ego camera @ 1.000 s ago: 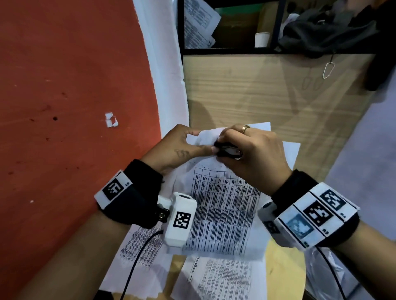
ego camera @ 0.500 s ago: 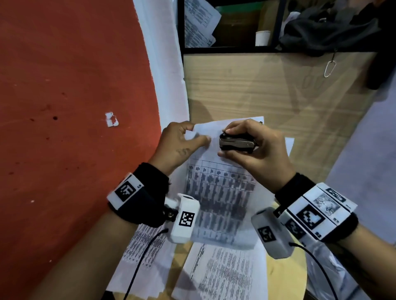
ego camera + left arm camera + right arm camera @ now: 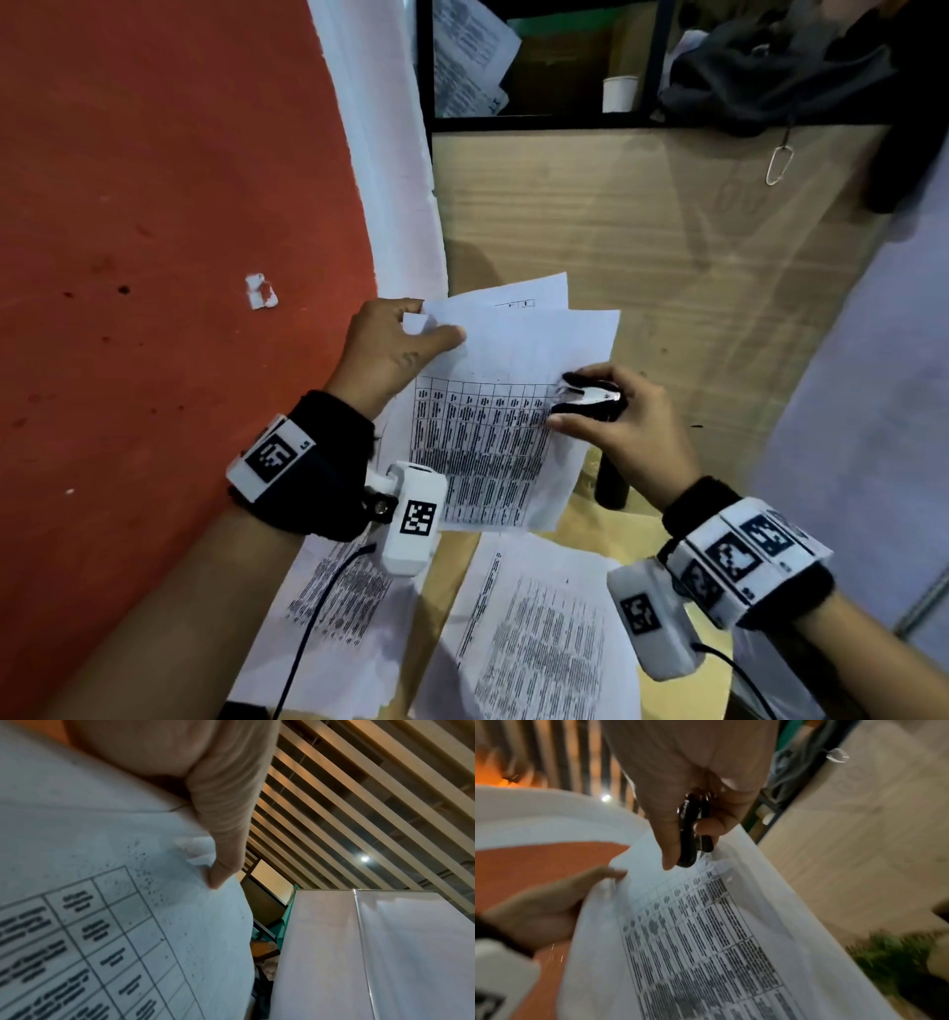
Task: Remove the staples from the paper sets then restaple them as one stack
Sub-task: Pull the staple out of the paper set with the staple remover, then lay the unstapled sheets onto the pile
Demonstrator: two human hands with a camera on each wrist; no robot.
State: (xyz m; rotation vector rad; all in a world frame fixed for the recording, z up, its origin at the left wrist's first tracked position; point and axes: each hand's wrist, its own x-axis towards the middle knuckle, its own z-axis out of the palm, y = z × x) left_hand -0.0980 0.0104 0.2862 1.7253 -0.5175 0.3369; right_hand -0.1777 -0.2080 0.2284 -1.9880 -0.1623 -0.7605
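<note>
Left hand (image 3: 390,344) pinches the paper set (image 3: 493,411) by its top-left corner, long axis running away from the wrist, while right hand (image 3: 621,426) grips the staple remover (image 3: 590,398), claws pointing left at the page's right edge.

red floor (image 3: 154,205), wooden desk (image 3: 642,246), slatted ceiling (image 3: 359,801)

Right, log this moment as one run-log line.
left hand: pinches paper set corner | right hand: holds staple remover over sheet | other sets on table: untouched

Matt paper sheets (image 3: 503,360), wood-grain desk (image 3: 642,231)
</note>
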